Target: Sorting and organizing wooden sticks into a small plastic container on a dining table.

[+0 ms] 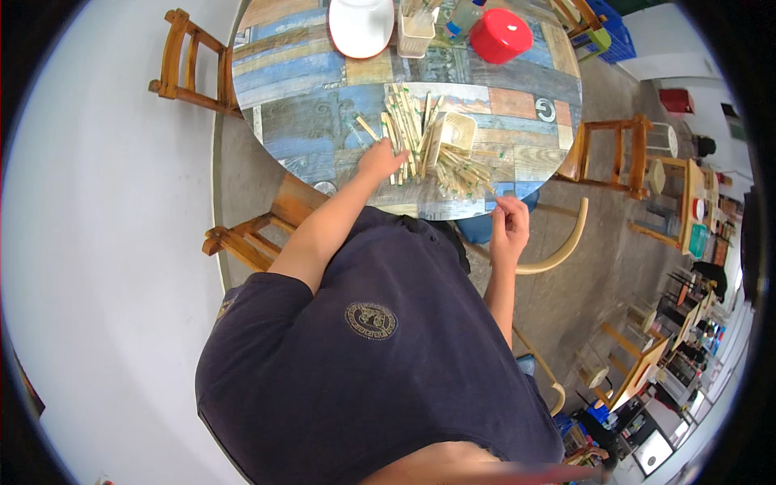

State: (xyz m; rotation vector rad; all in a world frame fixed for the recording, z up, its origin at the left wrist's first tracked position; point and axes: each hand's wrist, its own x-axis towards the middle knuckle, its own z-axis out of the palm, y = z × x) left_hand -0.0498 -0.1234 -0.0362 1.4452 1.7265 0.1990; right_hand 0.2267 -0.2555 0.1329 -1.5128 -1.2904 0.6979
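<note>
Light wooden chopsticks (406,121) with green marks lie in a loose pile near the front of the round table. Over the left side of this pile is my left hand (382,159), its fingers spread and touching the sticks. One slanted chopstick (366,127) runs up to its fingertips; whether it is gripped cannot be made out. A cream plastic basket (458,132) lies tipped among the sticks, with more chopsticks (462,175) spread in front of it. By the table's near right edge, my right hand (511,218) is closed in a pinch; what it holds is too small to name.
Toward the far side stand a white oval dish (361,28), an upright cream holder (415,36) with sticks in it, and a round red container (501,36). Wooden chairs (194,65) surround the patterned table (307,121). A white wall (105,242) rises at the left.
</note>
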